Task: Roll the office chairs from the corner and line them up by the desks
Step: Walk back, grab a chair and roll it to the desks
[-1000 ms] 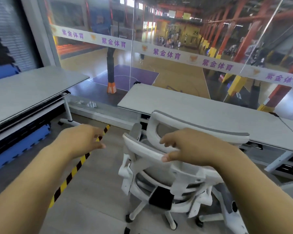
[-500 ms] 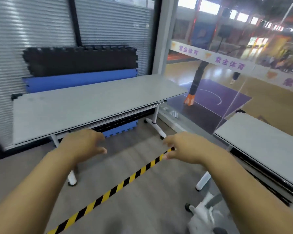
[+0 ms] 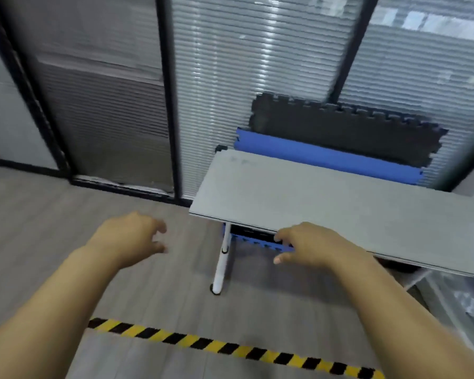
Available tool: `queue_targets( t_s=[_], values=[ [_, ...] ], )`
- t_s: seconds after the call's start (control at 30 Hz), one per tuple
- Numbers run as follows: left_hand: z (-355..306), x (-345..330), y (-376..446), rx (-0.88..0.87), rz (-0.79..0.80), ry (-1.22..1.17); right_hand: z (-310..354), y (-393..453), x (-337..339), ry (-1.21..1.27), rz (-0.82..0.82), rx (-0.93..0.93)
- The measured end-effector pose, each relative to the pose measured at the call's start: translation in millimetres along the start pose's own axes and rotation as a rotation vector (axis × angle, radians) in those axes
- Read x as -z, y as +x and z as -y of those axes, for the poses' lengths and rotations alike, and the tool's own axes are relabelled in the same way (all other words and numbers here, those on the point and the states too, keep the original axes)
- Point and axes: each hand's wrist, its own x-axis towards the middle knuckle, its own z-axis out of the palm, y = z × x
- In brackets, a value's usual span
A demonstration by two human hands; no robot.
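- My left hand hangs over the grey floor, fingers loosely curled, holding nothing.
- My right hand is out in front of the near edge of the desk, fingers slack and spread, gripping nothing; I cannot tell whether it touches the edge.
- The desk runs off to the right, with a white leg on a castor below its left end.
- Behind the desk, a black foam mat and a blue foam mat lean against the slatted blinds.
- Close to me, yellow-and-black tape crosses the floor.
- I see no office chair in my view.
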Motion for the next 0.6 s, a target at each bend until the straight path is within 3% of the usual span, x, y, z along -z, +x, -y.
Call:
queue_targets(
  t_s=[0.3,0.6],
  values=[
    [79,2,-1,0.462,0.043,-0.121,60,170,60,-0.162,0.035,0.393],
    [184,-19,-20,0.825,0.081,-0.15,200,304,92,-0.265,0.077,0.7]
  ],
)
